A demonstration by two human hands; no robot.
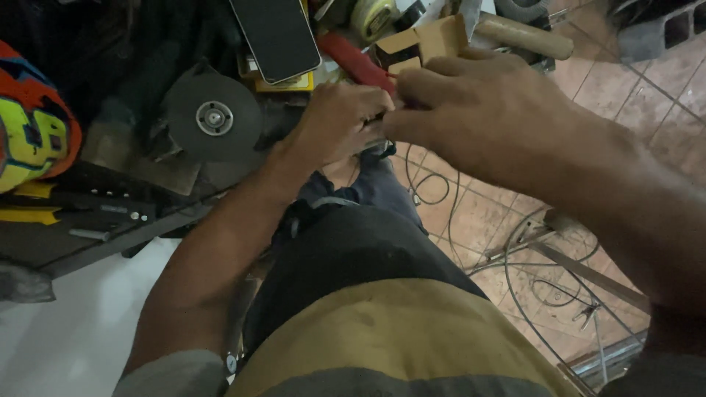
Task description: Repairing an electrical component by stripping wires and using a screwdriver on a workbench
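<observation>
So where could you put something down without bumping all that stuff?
The pale surface at lower left, below the dark metal bar, looks bare. The tiled floor at upper right is open too. It is crowded by the hands: phone, grinder disc, cardboard box. Lower right has tangled wires.

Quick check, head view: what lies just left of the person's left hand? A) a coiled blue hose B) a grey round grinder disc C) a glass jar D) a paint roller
B: a grey round grinder disc with a metal hub at its centre lies on the cluttered surface just left of the left hand, which meets the right hand over something small.
</observation>
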